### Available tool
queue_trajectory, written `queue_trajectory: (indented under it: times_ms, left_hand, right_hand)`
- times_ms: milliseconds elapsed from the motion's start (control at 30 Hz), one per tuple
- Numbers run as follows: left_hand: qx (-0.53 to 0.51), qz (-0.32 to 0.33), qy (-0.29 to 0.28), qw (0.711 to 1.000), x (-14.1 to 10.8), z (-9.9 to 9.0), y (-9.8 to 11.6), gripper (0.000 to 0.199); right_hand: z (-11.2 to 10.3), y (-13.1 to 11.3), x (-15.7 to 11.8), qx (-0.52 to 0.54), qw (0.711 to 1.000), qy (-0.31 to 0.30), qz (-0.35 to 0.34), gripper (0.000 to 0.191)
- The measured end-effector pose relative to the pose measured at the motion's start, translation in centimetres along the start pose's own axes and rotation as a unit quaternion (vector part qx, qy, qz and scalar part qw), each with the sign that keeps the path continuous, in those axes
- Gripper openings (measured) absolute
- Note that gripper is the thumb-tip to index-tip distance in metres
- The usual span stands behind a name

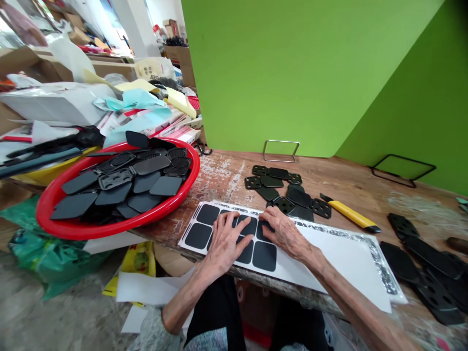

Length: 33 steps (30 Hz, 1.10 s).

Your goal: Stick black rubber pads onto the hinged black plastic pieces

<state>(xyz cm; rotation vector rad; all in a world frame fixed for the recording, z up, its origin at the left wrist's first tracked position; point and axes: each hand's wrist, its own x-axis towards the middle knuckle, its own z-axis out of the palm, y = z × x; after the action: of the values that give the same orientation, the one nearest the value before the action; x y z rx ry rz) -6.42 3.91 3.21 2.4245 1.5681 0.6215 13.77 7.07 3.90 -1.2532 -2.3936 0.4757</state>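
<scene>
A white sheet (193, 246) bearing rows of black rounded-square pads (264, 256) lies along the front edge of the wooden table. My left hand (227, 239) rests on it with fingers spread flat over several pads. To its right, my right hand (281, 229) bends its fingers and thumb around the upper edge of one black square pad (260, 233) in the top row. Its fingertips partly cover that edge. Beneath and to the right stretches a blank white part of the sheet (340, 258), over a clear plastic wrapper (383, 273).
At left stands a red basin (120, 229) heaped with black plastic paddle-shaped parts (113, 192). Similar black parts (272, 180) lie behind the sheet and at far right (420, 263). A yellow cutter knife (351, 214) sits near green panels (292, 73) with metal wire stands (281, 151).
</scene>
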Motion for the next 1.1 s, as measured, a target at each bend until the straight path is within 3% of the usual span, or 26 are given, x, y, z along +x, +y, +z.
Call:
queue_trajectory:
  times_ms: [467,900,1100]
  left_hand:
    - [-0.012,-0.006,0.004,1.000,0.0,-0.2,0.1,0.037]
    - [-0.004,0.002,0.010,1.000,0.1,0.0,0.0,0.037]
    - [-0.004,0.007,0.014,1.000,-0.1,0.1,0.1,0.035]
  right_hand:
    - [0.0,1.7,1.8,0.040,0.999,-0.027,-0.012,0.016]
    - [0.3,0.0,-0.4,0.003,0.999,0.040,-0.006,0.020]
    - [-0.2,-3.0,-3.9,-0.011,0.999,0.033,0.003,0.023]
